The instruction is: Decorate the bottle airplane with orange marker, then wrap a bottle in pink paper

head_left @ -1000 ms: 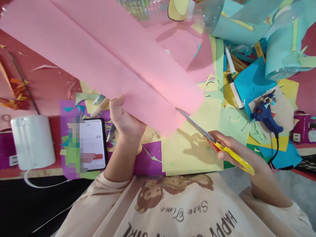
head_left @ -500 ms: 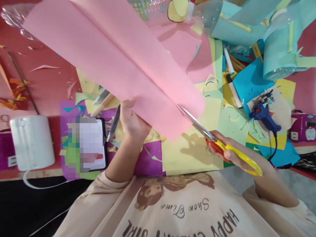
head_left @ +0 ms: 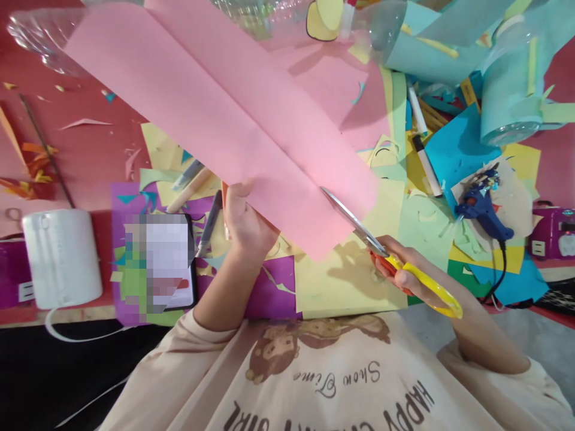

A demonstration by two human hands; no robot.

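A large sheet of pink paper slants from the upper left down to the middle, held up over the table. My left hand grips its lower edge, thumb on top and the other fingers hidden beneath. In my right hand is a pair of scissors with yellow and red handles. Their blades lie along the line where the sheet is cut or creased, near its lower right end, and look nearly closed. Under the sheet and the right hand lies pale yellow paper.
To the right are a blue glue gun, a marker and a bottle wrapped in light blue paper. On the left are a phone and a white box-like device with a cable. Paper scraps lie all around.
The pink sheet has shifted slightly right and down, along with my left hand. My right hand and the scissors have moved a little left, farther along the line in the sheet.
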